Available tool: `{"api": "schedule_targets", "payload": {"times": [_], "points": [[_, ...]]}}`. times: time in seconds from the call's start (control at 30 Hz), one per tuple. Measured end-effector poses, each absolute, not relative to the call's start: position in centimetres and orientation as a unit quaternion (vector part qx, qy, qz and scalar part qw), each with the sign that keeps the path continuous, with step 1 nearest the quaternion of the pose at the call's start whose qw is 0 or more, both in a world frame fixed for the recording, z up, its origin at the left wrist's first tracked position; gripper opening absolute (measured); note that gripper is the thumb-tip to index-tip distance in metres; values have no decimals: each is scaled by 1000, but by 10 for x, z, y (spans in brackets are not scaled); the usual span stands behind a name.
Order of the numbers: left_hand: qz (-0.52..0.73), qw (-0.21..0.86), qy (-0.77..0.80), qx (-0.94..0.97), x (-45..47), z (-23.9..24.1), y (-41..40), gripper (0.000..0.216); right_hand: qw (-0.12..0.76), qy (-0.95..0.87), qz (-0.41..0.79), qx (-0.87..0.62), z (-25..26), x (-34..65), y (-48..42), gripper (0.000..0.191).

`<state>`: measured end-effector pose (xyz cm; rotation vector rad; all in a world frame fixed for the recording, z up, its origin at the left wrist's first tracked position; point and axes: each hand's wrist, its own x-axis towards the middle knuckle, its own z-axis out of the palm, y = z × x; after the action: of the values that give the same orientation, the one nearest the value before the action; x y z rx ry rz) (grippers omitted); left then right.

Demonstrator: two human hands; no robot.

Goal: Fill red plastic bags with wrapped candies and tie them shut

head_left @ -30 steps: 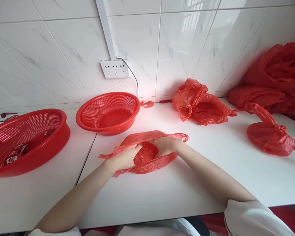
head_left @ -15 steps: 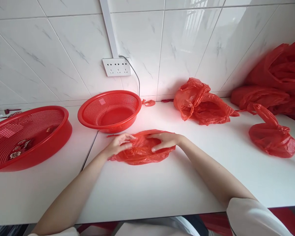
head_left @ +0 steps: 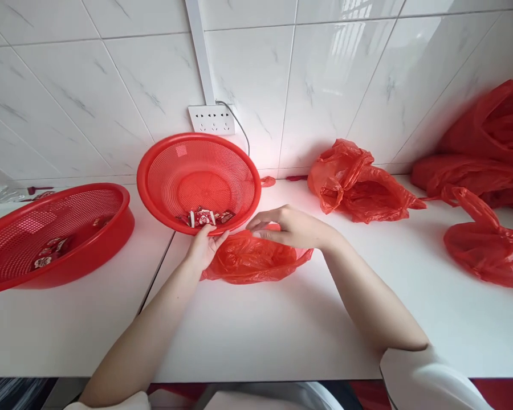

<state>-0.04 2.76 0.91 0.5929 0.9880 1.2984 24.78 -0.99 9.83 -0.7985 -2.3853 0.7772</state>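
My left hand [head_left: 202,248] grips the near rim of a round red plastic colander [head_left: 154,188], which is tilted toward me with its far side raised. Small red-and-white wrapped packets [head_left: 203,217] lie at the low side of its inside. A red plastic bag [head_left: 256,259] lies spread on the white table, just below the colander. Over that bag, my right hand [head_left: 288,226] hovers close to the colander's right edge. Its fingers are bent, with the thumb apart from them, and nothing shows between them.
On the left stands a larger red colander [head_left: 98,245] with several similar packets. A crumpled red bag [head_left: 354,179] sits at the back, a knotted one [head_left: 487,250] at right, and bigger red bags [head_left: 487,131] are piled against the tiled wall. A socket strip [head_left: 212,119] is behind.
The round colander has gone from standing flat to tilted toward me, and packets now show in it. My left hand has moved from the bag to its rim; my right hand has lifted off the bag.
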Motion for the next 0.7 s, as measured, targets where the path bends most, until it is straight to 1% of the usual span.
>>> {"api": "schedule_targets", "payload": {"times": [0.07,0.13,0.23,0.37,0.43,0.5,0.63,0.7], "points": [[576,643,423,273,6,3,21,5,277,-875,254,-304,101,247,-7,27],[559,659,406,298,11,1,13,2,282,-877,229,-316,96,248,-3,28],[525,684,380,337,13,2,2,8,262,-884,187,-340,82,252,4,32],[499,691,363,378,15,1,-10,16,233,-884,100,-392,64,254,12,33],[489,694,359,388,17,-3,-13,20,216,-885,75,-405,56,250,15,35],[483,696,355,394,19,-8,-14,22,197,-886,72,-414,46,242,17,44],[481,692,358,402,21,-18,-15,29,134,-883,91,-440,19,229,22,81],[484,686,371,397,22,-21,-15,31,104,-885,110,-441,11,227,22,89]]}}
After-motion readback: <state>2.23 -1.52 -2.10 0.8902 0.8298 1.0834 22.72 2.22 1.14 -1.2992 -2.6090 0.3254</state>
